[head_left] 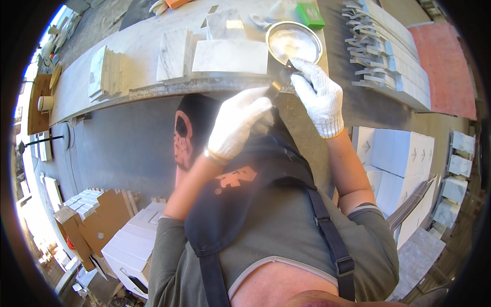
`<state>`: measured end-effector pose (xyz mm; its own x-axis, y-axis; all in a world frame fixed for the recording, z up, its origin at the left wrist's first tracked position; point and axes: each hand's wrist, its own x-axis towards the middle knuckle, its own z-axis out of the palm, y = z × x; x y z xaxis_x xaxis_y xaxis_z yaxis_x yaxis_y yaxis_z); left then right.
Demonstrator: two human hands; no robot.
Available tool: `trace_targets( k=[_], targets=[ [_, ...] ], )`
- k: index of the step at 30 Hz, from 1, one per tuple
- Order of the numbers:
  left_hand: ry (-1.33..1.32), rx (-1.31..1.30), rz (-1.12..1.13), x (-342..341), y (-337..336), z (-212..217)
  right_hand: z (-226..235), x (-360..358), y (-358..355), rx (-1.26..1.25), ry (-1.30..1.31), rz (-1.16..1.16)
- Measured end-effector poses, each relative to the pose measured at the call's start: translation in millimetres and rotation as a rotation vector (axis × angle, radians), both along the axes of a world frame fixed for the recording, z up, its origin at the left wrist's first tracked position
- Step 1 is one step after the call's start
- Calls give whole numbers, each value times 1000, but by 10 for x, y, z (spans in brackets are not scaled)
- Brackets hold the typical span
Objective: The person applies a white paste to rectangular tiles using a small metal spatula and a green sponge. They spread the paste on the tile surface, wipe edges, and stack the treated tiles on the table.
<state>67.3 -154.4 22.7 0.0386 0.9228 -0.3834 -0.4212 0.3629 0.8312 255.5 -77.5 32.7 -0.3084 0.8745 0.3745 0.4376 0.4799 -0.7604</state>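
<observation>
White knitted gloves cover both hands. My left hand [241, 122] is closed on a small dark tool with a brass-coloured end [274, 89], just off the bench's near edge; its exact kind is unclear. My right hand [319, 97] pinches a small dark flat piece [287, 68] beside the near rim of a round metal bowl [319, 55]. White paste [292, 45] lies in the bowl, with a yellowish patch. A white marble-look tile [230, 57] lies on the bench left of the bowl.
More marble-look tiles stand in stacks [105, 74] along the bench [138, 43]. A green box [310, 15] sits behind the bowl. Tile pieces [388, 56] are stacked to the right. White cartons [396, 153] stand by my right arm, others [130, 248] at lower left.
</observation>
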Motion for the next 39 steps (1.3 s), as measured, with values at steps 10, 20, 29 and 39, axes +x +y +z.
trace_targets(
  k=[10,20,29,39],
  targets=[
    [38,-22,-26,-28,-13,54,-58,-52,-2,66,-21,-7],
    [45,-31,-26,-4,-3,55,-13,-30,24,42,-75,-85],
    [62,-28,-47,-24,-2,133,-107,26,154,-14,-13,-91],
    [53,66,9,36,65,-13,-104,171,146,-712,435,113]
  ],
)
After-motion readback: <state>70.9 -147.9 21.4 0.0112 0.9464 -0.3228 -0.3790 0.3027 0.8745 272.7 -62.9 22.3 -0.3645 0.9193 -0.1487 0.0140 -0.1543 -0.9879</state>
